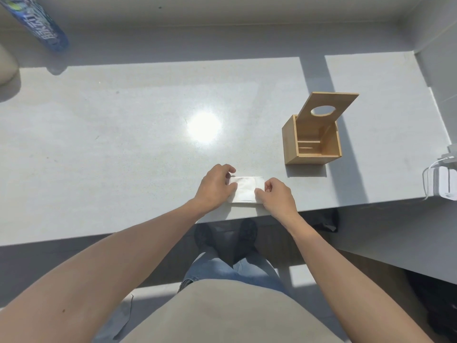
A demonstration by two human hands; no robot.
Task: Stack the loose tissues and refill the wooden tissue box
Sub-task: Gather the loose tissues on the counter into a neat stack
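A small white stack of folded tissues (246, 189) lies flat near the front edge of the grey table (123, 149). My left hand (216, 188) pinches its left side and my right hand (278, 195) pinches its right side, fingers curled onto the paper. The wooden tissue box (291, 142) stands upright further back to the right, apart from both hands. Its lid (329, 106), with a round hole, is tilted up and back, and the inside of the box looks empty.
A blue printed plastic package (42, 23) lies at the back left. White chargers with cables (442, 180) sit at the table's right edge. A bright sun glare (204, 127) marks the table's middle. My legs and shoes show below the front edge.
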